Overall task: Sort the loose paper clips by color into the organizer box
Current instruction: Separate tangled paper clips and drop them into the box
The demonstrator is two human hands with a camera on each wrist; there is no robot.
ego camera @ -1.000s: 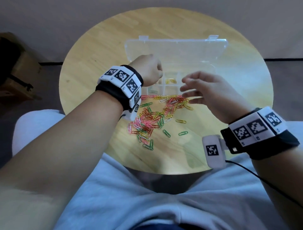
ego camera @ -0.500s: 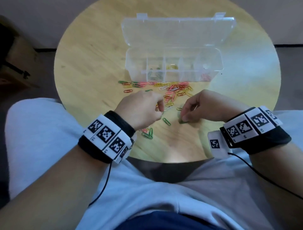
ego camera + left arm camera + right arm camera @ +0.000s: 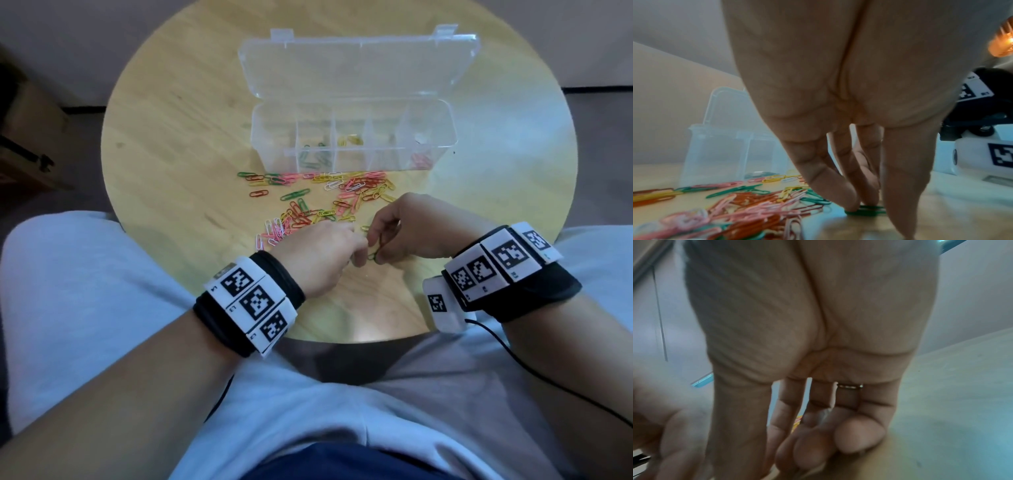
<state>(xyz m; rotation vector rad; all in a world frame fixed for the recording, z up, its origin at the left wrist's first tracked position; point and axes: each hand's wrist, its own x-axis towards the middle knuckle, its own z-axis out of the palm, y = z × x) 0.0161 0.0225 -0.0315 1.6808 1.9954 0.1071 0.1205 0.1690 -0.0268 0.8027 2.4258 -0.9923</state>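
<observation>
A clear organizer box [image 3: 270, 137] stands open at the table's far middle, with green [image 3: 311, 157], yellow [image 3: 349, 140] and red [image 3: 421, 159] clips in separate compartments. Mixed loose clips [image 3: 325, 205] lie before it. My left hand [image 3: 359, 255] and right hand [image 3: 378, 246] meet at the pile's near edge over a green clip [image 3: 374, 256]. In the left wrist view my left hand [image 3: 873, 209] pinches a green clip [image 3: 865, 211] lying on the wood, beside the pile [image 3: 746, 207]. My right hand [image 3: 772, 467] is curled and blurred; its thumb and forefinger pinch a green clip in the head view.
The box lid [image 3: 356, 65] leans back behind the box. The round wooden table [image 3: 171, 154] ends at its near edge [image 3: 342, 339] just above my lap. A brown cardboard box [image 3: 30, 137] sits on the floor to the left.
Both hands came down from the box to the near side of the pile. Since half a second ago they have closed together around the green clip.
</observation>
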